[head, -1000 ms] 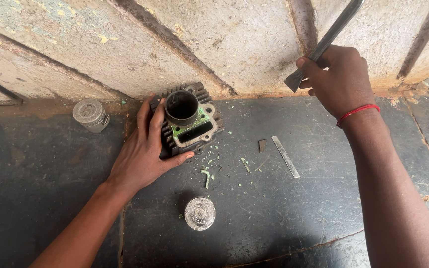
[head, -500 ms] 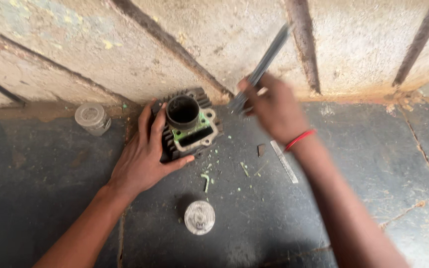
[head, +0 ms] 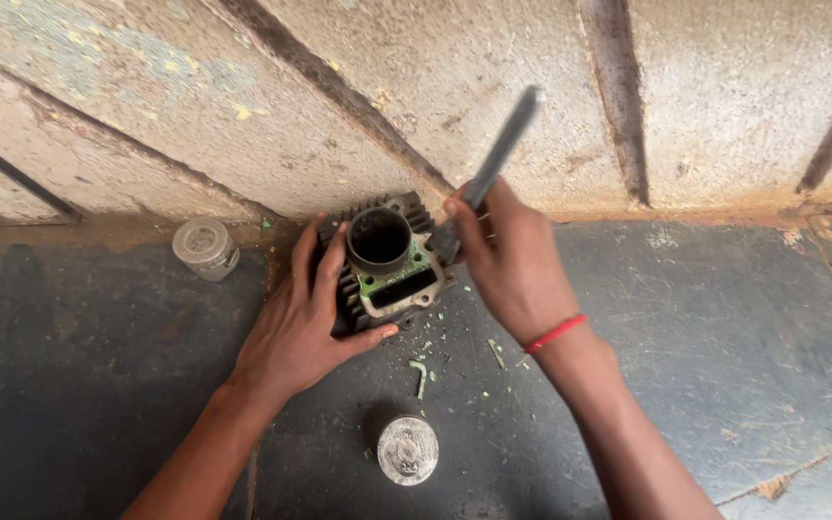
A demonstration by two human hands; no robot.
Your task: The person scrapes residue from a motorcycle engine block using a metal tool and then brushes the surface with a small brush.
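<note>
A dark finned engine cylinder block (head: 389,260) with a round sleeve and green gasket remnants on its top face stands on the dark floor by the wall. My left hand (head: 305,323) grips its left side, fingers over the fins, thumb at the lower edge. My right hand (head: 507,260) holds a flat metal chisel (head: 498,154), its handle pointing up and to the right. The blade end sits at the block's right edge, partly hidden by my fingers. A red thread circles my right wrist.
A metal piston (head: 206,247) lies on its side to the left near the wall. Another piston (head: 407,449) stands crown up below the block. Green gasket scraps (head: 421,371) litter the floor. A rough concrete wall (head: 416,87) rises behind.
My right hand swung the chisel from the far right down and left to the block's right edge. My left hand stayed on the block. The view shifted slightly.
</note>
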